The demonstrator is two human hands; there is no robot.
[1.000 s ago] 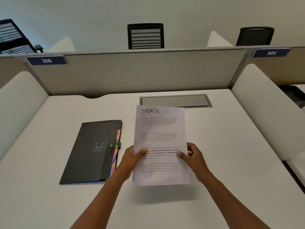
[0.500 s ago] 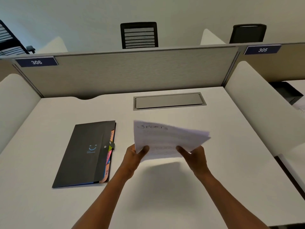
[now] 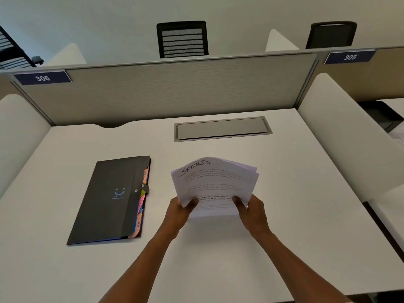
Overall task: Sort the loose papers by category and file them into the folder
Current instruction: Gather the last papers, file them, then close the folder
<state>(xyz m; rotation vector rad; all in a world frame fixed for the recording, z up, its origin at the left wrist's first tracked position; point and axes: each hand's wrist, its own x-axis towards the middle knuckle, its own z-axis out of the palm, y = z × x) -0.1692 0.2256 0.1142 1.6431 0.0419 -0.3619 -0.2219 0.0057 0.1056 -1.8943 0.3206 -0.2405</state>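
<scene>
The stack of papers (image 3: 215,186) is white, with "SPORTS" handwritten in black across the top sheet above rows of fine dark print. The folder (image 3: 109,200) on the left is matte black with a small light-blue smile mark, and pink, yellow, orange and blue tabs show along its right edge. The desk (image 3: 295,204) is plain white. Its far cable hatch (image 3: 223,128) is grey. The partition (image 3: 175,88) is beige-grey, with navy plates (image 3: 42,78) bearing white numerals. The mesh chairs (image 3: 182,39) beyond are black.

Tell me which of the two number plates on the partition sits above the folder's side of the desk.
The 306 plate, at the partition's left end, above the folder. The 305 plate is at the far right, past the desk's edge.
</scene>
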